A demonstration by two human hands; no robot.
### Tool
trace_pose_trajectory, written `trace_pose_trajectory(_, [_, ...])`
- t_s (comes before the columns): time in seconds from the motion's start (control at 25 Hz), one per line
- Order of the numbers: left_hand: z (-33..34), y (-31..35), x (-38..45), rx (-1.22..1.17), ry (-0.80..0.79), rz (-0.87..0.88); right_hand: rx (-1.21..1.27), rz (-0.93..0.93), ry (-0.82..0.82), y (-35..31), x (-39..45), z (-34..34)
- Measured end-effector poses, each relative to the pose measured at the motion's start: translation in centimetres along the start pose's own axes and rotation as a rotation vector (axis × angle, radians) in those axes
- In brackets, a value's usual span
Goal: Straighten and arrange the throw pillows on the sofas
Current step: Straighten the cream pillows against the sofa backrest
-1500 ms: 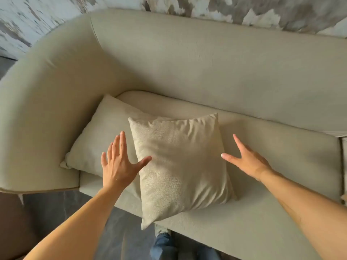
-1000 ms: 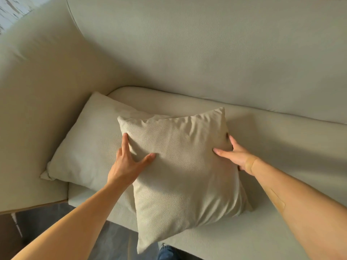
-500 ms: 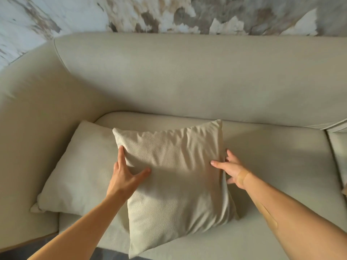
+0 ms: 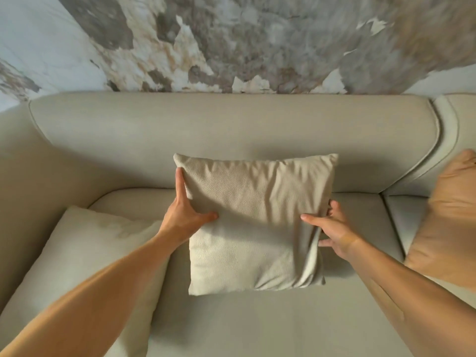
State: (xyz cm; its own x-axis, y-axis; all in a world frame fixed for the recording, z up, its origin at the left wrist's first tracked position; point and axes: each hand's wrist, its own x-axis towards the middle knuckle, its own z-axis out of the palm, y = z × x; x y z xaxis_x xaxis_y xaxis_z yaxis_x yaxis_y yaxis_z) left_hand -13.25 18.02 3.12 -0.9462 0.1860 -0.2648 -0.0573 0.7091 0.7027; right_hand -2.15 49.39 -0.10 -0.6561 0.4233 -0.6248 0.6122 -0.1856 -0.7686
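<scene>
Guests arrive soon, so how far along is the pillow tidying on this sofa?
Early stage. Nothing looks finished yet. In hand: both hands, left hand and right hand, grip the textured beige pillow by its sides, held in front of the backrest. Left to do: the pale pillow lies flat on the seat, and the tan pillow at the right edge is untouched.

- L hand (image 4: 184,215) & R hand (image 4: 332,229) grip beige pillow (image 4: 253,225) by its sides, held above sofa (image 4: 231,130) seat
- pale pillow (image 4: 85,253) lying at left
- tan pillow (image 4: 448,217) at right
</scene>
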Motion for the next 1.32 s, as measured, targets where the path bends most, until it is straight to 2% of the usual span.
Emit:
trace_pose_trajectory(0.24, [2.3,5.1,5.5,0.041,0.021,0.043,0.138,-0.064,0.073,-3.3,3.5,-2.6])
trace_pose_trajectory(0.36, [3.4,5.9,7.5,0.033,0.039,0.030,0.106,-0.100,0.138,-4.5,5.4,-2.9])
trace_pose_trajectory(0.72, [4.3,6.1,10.2,0.042,0.077,0.023,-0.019,-0.158,0.158,-6.7,8.6,-3.6])
trace_pose_trajectory(1.12, [5.6,6.5,10.3,0.172,-0.048,0.056,0.002,-0.137,0.186,-4.7,9.7,-5.2])
trace_pose_trajectory(1.2, [5.3,6.7,10.3,0.219,-0.070,0.051,-0.061,-0.171,0.206,-4.6,9.4,-4.8])
trace_pose_trajectory(1.32, [4.8,6.9,9.5,0.320,-0.047,0.069,-0.300,-0.280,0.314,-4.5,8.3,-4.6])
